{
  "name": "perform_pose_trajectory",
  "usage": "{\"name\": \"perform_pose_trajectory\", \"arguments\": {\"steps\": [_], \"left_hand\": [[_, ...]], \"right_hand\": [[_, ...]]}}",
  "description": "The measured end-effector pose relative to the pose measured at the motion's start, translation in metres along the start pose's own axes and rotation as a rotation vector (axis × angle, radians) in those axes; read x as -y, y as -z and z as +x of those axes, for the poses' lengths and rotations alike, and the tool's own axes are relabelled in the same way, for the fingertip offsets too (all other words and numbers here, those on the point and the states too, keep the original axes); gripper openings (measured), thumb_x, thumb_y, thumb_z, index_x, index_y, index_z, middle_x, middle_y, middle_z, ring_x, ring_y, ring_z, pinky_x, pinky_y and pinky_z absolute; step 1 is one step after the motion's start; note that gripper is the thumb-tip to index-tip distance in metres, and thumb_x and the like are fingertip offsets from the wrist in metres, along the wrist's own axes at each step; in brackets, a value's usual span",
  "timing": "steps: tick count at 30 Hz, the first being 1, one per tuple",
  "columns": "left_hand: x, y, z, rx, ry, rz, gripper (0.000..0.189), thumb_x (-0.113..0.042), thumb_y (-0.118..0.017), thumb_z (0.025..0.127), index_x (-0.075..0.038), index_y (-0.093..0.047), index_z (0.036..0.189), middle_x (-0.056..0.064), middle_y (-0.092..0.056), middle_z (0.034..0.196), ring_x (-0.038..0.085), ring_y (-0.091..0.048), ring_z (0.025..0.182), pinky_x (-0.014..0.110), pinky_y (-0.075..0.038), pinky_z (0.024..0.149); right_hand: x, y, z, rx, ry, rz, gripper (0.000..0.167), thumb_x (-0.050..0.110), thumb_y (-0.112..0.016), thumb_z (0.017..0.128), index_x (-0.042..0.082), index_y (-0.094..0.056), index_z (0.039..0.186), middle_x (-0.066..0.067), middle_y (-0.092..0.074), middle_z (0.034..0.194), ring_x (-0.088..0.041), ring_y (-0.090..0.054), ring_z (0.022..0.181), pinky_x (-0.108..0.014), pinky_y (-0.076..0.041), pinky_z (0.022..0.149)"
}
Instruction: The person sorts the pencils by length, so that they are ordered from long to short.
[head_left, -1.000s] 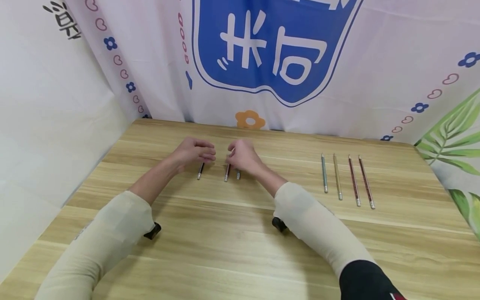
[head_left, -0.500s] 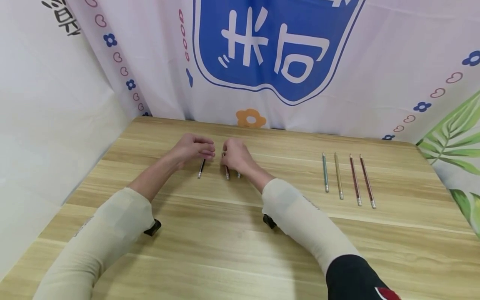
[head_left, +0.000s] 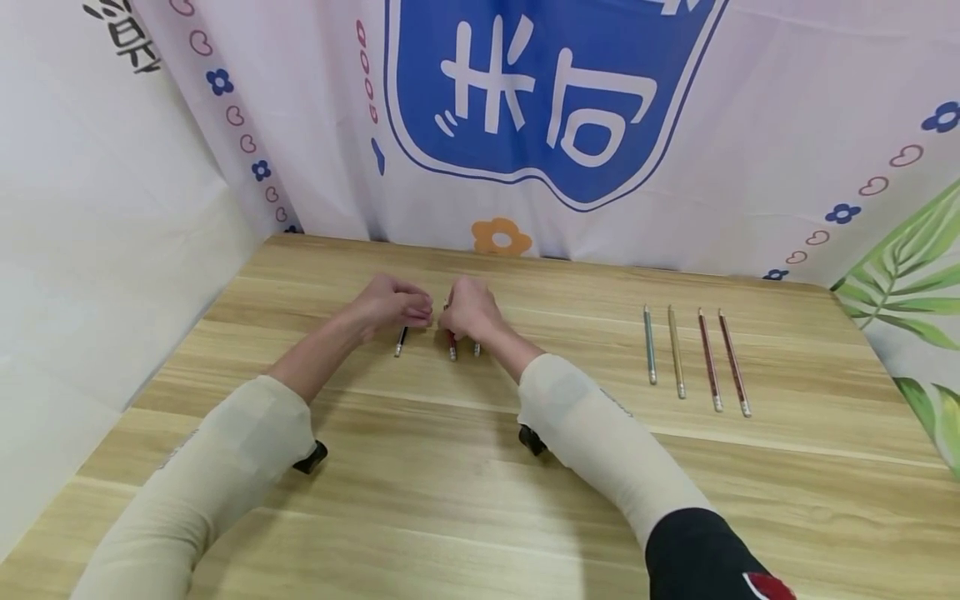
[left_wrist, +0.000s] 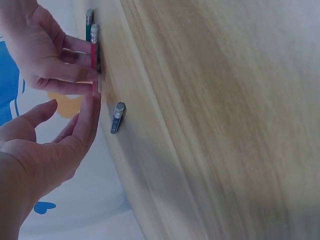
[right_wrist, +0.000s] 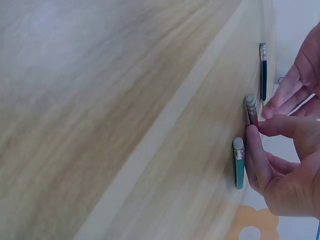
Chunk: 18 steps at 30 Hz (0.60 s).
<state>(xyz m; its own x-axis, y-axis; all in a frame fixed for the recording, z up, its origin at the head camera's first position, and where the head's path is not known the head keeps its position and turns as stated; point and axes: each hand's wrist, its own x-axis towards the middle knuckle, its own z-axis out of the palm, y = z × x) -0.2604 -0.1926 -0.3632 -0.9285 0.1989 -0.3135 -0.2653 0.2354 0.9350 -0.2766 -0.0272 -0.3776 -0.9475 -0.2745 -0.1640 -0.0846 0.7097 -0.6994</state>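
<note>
Red pencil (left_wrist: 94, 56) pinched by fingers of the right hand (head_left: 471, 308); left hand (head_left: 386, 302) near dark pencil (right_wrist: 263, 75), thumb and fingers apart

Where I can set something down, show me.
The table is bare between the sleeves, and between the right hand and the teal pencil. Around that hand and the left hand, the dark pencil, red pencil and green pencil crowd it.

R hand (left_wrist: 52, 62) pinches red pencil (left_wrist: 93, 54) nr L hand (left_wrist: 50, 152), btwn green pencil (left_wrist: 88, 33) & dark pencil (left_wrist: 117, 120).
</note>
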Motion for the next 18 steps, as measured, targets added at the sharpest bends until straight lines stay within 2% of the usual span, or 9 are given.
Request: {"name": "perform_pose_trajectory", "arguments": {"steps": [4,9,12,15,18], "left_hand": [[0.001,-0.002,0.003,0.012,0.018,-0.006,0.041,0.002,-0.050,0.106,0.023,-0.044,0.140,0.043,-0.053,0.135,0.023,-0.072,0.096,0.036,-0.056,0.104],[0.000,-0.006,0.005,0.022,0.031,-0.012,0.043,-0.001,-0.049,0.107,0.021,-0.042,0.144,0.041,-0.053,0.138,0.035,-0.068,0.117,0.035,-0.055,0.105],[-0.001,-0.008,0.007,0.013,0.033,-0.031,0.043,-0.003,-0.049,0.108,0.019,-0.042,0.145,0.039,-0.053,0.139,0.039,-0.063,0.125,0.033,-0.056,0.104],[-0.003,-0.011,0.008,0.004,0.029,-0.054,0.043,-0.004,-0.049,0.108,0.018,-0.042,0.145,0.038,-0.053,0.140,0.036,-0.064,0.121,0.032,-0.056,0.104],[-0.006,-0.014,0.008,-0.004,0.026,-0.080,0.043,-0.005,-0.050,0.108,0.018,-0.043,0.145,0.037,-0.055,0.139,0.028,-0.070,0.109,0.031,-0.057,0.102]], "right_hand": [[0.000,0.001,0.000,-0.002,-0.019,0.022,0.017,-0.004,-0.071,0.084,0.003,-0.065,0.070,-0.008,-0.067,0.064,-0.015,-0.064,0.048,-0.025,-0.061,0.050],[-0.001,0.005,-0.002,0.003,-0.039,0.084,0.008,-0.003,-0.070,0.088,-0.002,-0.071,0.080,-0.012,-0.071,0.074,-0.019,-0.069,0.054,-0.027,-0.063,0.054],[-0.002,0.008,-0.003,0.000,-0.050,0.138,0.006,-0.003,-0.069,0.090,-0.004,-0.073,0.087,-0.015,-0.073,0.082,-0.024,-0.072,0.061,-0.028,-0.064,0.058],[-0.004,0.012,-0.005,-0.010,-0.036,0.188,0.006,-0.001,-0.069,0.092,-0.006,-0.073,0.094,-0.016,-0.074,0.090,-0.025,-0.074,0.067,-0.028,-0.065,0.060],[-0.006,0.016,-0.009,-0.020,-0.017,0.259,0.013,-0.001,-0.069,0.092,-0.007,-0.071,0.103,-0.018,-0.074,0.095,-0.024,-0.073,0.068,-0.029,-0.065,0.062]]}}
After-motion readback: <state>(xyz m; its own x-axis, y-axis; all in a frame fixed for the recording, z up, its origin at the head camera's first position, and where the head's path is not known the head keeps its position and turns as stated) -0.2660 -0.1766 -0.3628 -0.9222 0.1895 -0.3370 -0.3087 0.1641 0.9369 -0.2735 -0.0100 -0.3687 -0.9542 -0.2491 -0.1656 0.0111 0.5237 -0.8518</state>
